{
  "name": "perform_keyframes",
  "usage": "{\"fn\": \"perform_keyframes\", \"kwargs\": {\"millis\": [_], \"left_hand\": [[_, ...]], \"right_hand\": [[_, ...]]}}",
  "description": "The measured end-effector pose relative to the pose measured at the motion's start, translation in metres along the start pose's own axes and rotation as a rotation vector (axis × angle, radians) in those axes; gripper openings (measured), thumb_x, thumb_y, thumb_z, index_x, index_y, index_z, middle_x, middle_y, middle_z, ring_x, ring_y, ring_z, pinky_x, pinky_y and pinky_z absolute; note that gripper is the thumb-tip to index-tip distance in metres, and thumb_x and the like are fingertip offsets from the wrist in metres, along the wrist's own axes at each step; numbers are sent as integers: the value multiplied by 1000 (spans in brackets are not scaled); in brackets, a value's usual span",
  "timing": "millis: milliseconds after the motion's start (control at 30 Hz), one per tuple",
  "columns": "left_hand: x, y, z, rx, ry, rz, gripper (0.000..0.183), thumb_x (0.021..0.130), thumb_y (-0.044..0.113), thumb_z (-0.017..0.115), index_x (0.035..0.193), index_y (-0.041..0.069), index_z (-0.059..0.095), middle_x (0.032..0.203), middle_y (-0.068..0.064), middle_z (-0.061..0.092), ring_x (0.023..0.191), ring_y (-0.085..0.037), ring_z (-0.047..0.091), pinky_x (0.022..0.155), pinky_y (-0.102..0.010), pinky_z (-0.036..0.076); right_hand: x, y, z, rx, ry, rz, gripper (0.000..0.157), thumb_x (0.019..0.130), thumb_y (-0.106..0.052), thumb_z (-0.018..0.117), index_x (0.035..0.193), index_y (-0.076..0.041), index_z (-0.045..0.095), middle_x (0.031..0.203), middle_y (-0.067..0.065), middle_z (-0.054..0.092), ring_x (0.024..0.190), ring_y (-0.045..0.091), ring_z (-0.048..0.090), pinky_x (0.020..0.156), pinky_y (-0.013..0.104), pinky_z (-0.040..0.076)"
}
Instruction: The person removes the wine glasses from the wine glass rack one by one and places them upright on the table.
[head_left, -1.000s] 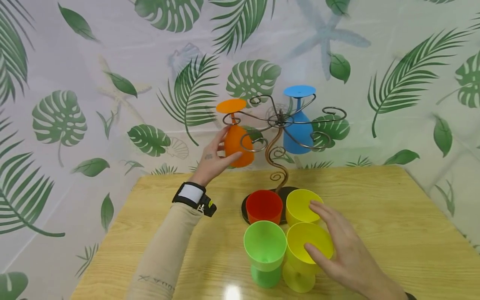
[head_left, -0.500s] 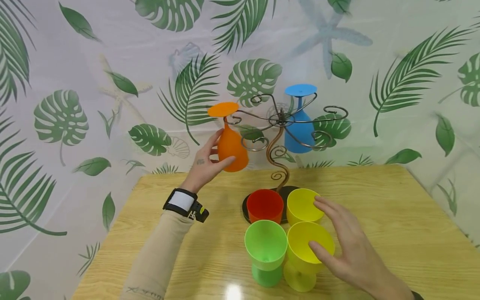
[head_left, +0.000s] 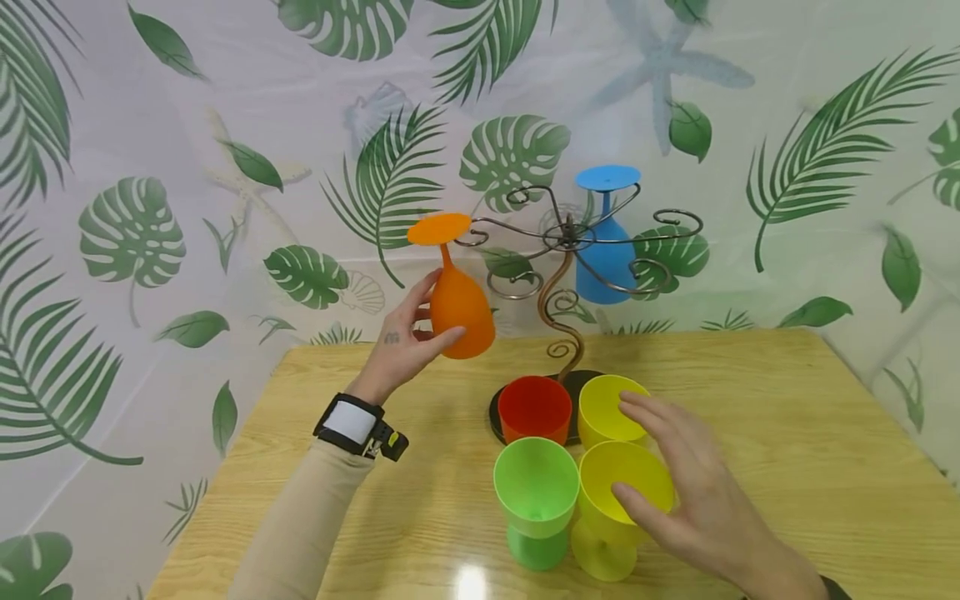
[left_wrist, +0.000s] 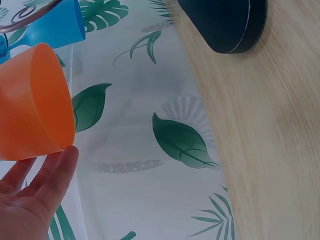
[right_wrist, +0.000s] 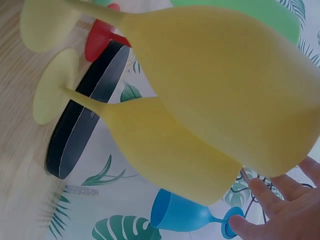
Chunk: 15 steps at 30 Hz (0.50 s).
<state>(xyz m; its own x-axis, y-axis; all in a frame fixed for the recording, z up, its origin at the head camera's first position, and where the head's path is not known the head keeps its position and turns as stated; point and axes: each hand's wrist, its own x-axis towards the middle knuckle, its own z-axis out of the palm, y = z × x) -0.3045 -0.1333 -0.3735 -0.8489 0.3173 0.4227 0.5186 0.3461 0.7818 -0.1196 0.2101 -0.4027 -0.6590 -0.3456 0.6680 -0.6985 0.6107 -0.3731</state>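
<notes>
Since the earlier frames, the orange cup (head_left: pixel 461 312) has come out to the left and a little down: its stem sat inside a curl (head_left: pixel 471 244) of the rack (head_left: pixel 579 343) a second ago and now shows outside it, with the foot's edge overlapping the curl in the head view. Whether the two touch I cannot tell. Upside down and tilted, the cup hangs in the air left of the rack, mouth pointing down and to the right. Fingers of the left hand (head_left: pixel 401 346) are clamped on its bowl, thumb on the near side, the others round the far side.

Four cups stand upright on the worktop (head_left: pixel 787 433): the red cup (head_left: pixel 534 417) and the far yellow cup (head_left: pixel 603 408) in front of the rack's dark base (head_left: pixel 498 417), the green cup (head_left: pixel 536 492) and the near yellow cup (head_left: pixel 607 475) closer to the person. Spread apart, the right hand's (head_left: pixel 705 500) fingers reach over the two yellow cups' right side; contact is unclear.

As for progress, unhooking the orange cup looks done, or all but done; it is not yet set down. The blue cup (head_left: pixel 603 262) hangs inverted, the only one left on the rack, while the remaining curls in sight carry nothing.
</notes>
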Motion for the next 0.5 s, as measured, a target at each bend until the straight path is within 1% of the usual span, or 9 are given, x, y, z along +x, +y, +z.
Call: {"fn": "perform_keyframes", "kwargs": {"millis": [100, 200, 267, 333, 500], "left_hand": [[-5, 3, 1, -9, -4, 12, 86, 91, 15, 78, 162, 26, 31, 148, -18, 50, 119, -36, 60, 93, -52, 58], [-10, 6, 2, -14, 2, 28, 87, 90, 12, 78, 162, 22, 30, 148, -19, 50, 119, -39, 61, 93, -54, 57], [-14, 9, 2, -7, 6, 39, 87, 90, 12, 78, 162, 22, 30, 148, -18, 51, 118, -38, 62, 93, -54, 58], [-19, 12, 2, 0, 5, 52, 87, 89, 12, 78, 161, 22, 31, 146, -17, 53, 117, -36, 63, 92, -53, 58], [-26, 20, 4, 20, -21, 105, 83, 90, 13, 78, 160, 26, 35, 142, -13, 57, 116, -33, 64, 90, -49, 59]], "right_hand": [[2, -2, 0, 7, 3, -16, 78, 79, -22, 79, 148, -2, 48, 150, 12, 51, 136, 26, 43, 120, 18, 19], [4, -4, 1, 16, 25, -57, 73, 87, -31, 75, 148, -2, 49, 149, 13, 52, 134, 27, 45, 120, 19, 20], [6, -5, 1, 19, 37, -82, 70, 92, -38, 71, 148, -3, 49, 148, 14, 53, 134, 27, 46, 121, 20, 20], [7, -6, 1, 19, 37, -90, 69, 94, -40, 69, 149, -4, 48, 148, 15, 53, 134, 27, 46, 121, 20, 20], [9, -12, 2, 26, 25, -78, 71, 90, -34, 73, 150, -5, 48, 148, 14, 53, 135, 26, 46, 122, 21, 19]]}}
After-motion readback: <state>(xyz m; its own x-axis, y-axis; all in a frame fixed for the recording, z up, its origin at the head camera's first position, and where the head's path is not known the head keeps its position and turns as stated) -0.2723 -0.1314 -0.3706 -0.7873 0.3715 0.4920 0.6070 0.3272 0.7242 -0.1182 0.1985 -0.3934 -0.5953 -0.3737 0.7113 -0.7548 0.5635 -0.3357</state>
